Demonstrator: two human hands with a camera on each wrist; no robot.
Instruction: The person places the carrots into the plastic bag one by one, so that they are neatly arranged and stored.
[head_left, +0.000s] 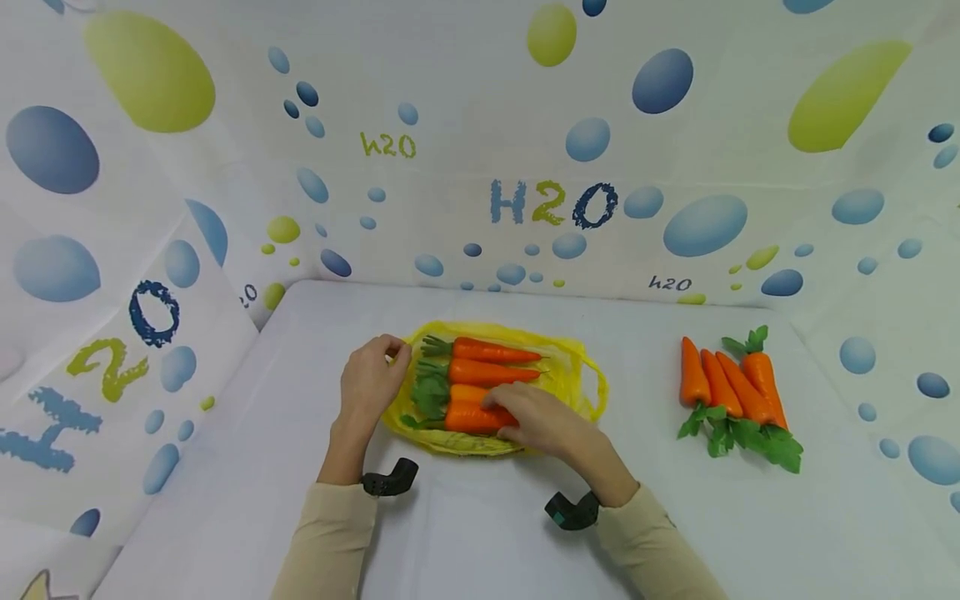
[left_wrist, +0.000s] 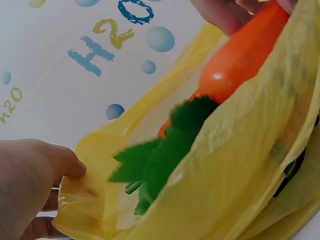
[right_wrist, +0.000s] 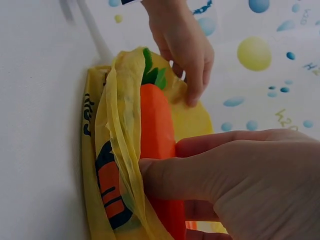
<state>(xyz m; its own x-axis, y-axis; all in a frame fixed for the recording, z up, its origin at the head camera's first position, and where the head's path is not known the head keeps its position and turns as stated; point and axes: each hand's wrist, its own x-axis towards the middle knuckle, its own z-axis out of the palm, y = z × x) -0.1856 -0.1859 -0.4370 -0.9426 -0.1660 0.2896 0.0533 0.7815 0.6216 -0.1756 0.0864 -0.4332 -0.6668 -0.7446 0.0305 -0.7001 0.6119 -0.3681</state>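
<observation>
A yellow plastic bag [head_left: 564, 398] lies spread on the table, its mouth toward my left hand. Several orange carrots [head_left: 491, 372] lie side by side in it, their green tops pointing left. My left hand [head_left: 371, 375] pinches the bag's left edge; the left wrist view shows the thumb on top of the plastic [left_wrist: 95, 192] and fingers underneath. My right hand [head_left: 547, 421] grips the nearest carrot [head_left: 467, 417] inside the bag. In the right wrist view its thumb lies on that carrot's side [right_wrist: 157, 117], beside the bag's printed wall. The carrot's lower end is partly covered by the hand.
At the right of the table lies a group of several carrots [head_left: 723, 385] with leafy green tops. White cloth with blue and green spots and H2O lettering forms the back wall [head_left: 450, 75] and side walls. A bag handle loop [head_left: 600, 392] sticks out to the right.
</observation>
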